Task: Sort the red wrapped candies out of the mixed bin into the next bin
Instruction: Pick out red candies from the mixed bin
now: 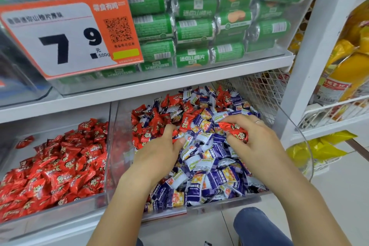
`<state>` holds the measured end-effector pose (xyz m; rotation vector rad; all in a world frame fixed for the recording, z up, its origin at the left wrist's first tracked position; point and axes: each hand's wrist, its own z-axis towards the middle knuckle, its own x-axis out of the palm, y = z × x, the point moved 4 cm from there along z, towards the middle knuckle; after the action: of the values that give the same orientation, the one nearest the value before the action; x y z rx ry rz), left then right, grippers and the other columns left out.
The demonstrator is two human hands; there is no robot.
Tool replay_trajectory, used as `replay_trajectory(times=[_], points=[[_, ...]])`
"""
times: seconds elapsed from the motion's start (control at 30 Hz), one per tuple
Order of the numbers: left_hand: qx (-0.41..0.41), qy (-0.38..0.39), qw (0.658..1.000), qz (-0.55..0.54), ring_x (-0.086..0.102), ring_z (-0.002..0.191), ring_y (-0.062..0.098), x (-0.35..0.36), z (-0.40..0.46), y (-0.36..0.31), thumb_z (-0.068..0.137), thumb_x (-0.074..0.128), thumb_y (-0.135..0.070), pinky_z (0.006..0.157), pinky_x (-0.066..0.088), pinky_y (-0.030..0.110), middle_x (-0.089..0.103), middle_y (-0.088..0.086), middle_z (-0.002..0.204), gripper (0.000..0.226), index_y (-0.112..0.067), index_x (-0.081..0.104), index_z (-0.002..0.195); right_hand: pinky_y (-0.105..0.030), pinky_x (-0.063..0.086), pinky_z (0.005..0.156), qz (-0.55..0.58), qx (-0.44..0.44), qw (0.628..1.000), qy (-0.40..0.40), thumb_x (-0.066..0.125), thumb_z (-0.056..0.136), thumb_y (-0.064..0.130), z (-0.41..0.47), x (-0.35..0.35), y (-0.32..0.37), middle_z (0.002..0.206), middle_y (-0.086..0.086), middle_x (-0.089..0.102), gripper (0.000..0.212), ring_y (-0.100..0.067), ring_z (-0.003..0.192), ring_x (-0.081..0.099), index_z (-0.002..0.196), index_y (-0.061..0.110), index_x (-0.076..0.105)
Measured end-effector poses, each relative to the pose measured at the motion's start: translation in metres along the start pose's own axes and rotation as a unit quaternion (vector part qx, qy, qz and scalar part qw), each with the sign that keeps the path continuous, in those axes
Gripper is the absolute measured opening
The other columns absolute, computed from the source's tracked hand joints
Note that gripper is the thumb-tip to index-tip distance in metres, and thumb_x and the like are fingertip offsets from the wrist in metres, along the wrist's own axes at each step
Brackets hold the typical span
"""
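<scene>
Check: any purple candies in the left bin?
No. The left bin shows only red wrapped candies; the purple ones all sit in the mixed bin where both hands work.

Both your forearms reach forward. Your left hand (159, 152) lies palm down, fingers curled, grip unclear. Your right hand (253, 138) pinches with curled fingers.
</scene>
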<state>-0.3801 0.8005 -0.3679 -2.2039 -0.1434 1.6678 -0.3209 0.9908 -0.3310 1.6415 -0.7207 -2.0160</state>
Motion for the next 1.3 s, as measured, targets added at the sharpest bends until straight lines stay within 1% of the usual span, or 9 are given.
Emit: replay_trajectory(times=[0.13,0.27,0.5,0.63,0.83,0.9,1.03,1.17,1.3], points=[[-0.002,-0.087,0.996,-0.001,0.050,0.062,0.016,-0.015,-0.012,0.001,0.099,0.031,-0.045,0.053,0.034,0.031,0.051,-0.005,0.068,0.028,-0.026,0.035,0.120,-0.023,0.027,0.064,0.003,-0.008,1.000,-0.009,0.053,0.089,0.026,0.002,0.000,0.005,0.105,0.008,0.051,0.033,-0.008,0.070,0.052,0.120,0.037,0.055],[0.024,-0.168,0.984,-0.043,0.055,0.069,0.021,-0.040,-0.037,0.007,0.096,0.035,-0.048,0.061,0.038,0.034,0.051,-0.004,0.073,0.027,-0.031,0.034,0.117,-0.008,0.035,0.064,0.036,-0.040,0.998,-0.032,0.053,0.088,0.026,0.001,0.002,0.025,0.098,0.014,0.048,0.032,-0.005,0.063,0.050,0.118,0.039,0.056],[0.069,-0.165,0.972,-0.152,0.047,0.044,0.003,-0.085,-0.096,0.041,0.078,0.032,-0.063,0.045,0.033,0.019,0.050,-0.008,0.045,0.028,-0.052,0.038,0.103,-0.012,0.032,0.065,0.110,-0.107,0.988,0.015,0.051,0.087,0.030,-0.002,0.037,0.092,0.104,0.019,0.049,0.030,0.004,0.069,0.051,0.115,0.043,0.056],[0.024,-0.219,0.952,-0.212,0.044,0.044,0.005,-0.108,-0.109,0.099,0.073,0.039,-0.063,0.049,0.035,0.029,0.050,-0.007,0.048,0.030,-0.048,0.049,0.097,-0.010,0.032,0.064,0.154,-0.157,0.975,0.040,0.057,0.088,0.023,-0.004,0.067,0.143,0.106,0.017,0.050,0.032,0.009,0.069,0.051,0.115,0.040,0.059],[-0.086,-0.224,0.910,-0.338,0.047,0.046,0.004,-0.095,-0.080,0.180,0.089,0.054,-0.044,0.051,0.037,0.028,0.052,-0.011,0.047,0.011,-0.033,0.054,0.085,-0.017,0.042,0.085,0.124,-0.221,0.966,0.053,0.056,0.080,0.025,-0.005,0.125,0.203,0.107,0.010,0.054,0.040,-0.005,0.095,0.056,0.119,0.034,0.058],[-0.087,-0.210,0.913,-0.340,0.051,0.050,-0.003,-0.094,-0.077,0.191,0.091,0.055,-0.039,0.053,0.038,0.024,0.056,-0.013,0.056,0.007,-0.035,0.055,0.085,-0.029,0.047,0.088,-0.012,-0.256,0.966,0.034,0.061,0.075,0.032,-0.006,0.148,0.209,0.105,0.005,0.060,0.051,-0.016,0.091,0.061,0.126,0.033,0.054],[-0.081,-0.152,0.931,-0.321,0.057,0.101,0.003,-0.093,-0.080,0.207,0.093,0.055,-0.031,0.088,0.041,0.023,0.063,-0.011,0.114,0.027,-0.032,0.058,0.120,-0.049,0.028,0.109,-0.167,-0.269,0.946,0.075,0.059,0.073,0.057,-0.003,0.167,0.203,0.122,0.003,0.061,0.079,-0.022,0.115,0.055,0.144,0.034,0.032],[-0.109,-0.187,0.939,-0.266,0.053,0.111,0.010,-0.102,-0.086,0.217,0.096,0.051,-0.026,0.091,0.036,0.023,0.059,-0.009,0.118,0.028,-0.029,0.059,0.122,-0.016,0.024,0.103,-0.023,-0.246,0.964,0.099,0.057,0.086,0.048,0.003,0.139,0.186,0.127,0.017,0.049,0.056,-0.004,0.122,0.039,0.139,0.038,0.040],[-0.097,-0.205,0.941,-0.250,0.056,0.104,0.012,-0.104,-0.086,0.204,0.095,0.051,-0.030,0.084,0.038,0.023,0.063,-0.004,0.114,0.027,-0.028,0.060,0.120,-0.003,0.031,0.086,0.028,-0.189,0.982,0.005,0.057,0.092,0.034,0.010,0.097,0.147,0.106,0.026,0.057,0.023,0.007,0.101,0.050,0.114,0.037,0.062]])
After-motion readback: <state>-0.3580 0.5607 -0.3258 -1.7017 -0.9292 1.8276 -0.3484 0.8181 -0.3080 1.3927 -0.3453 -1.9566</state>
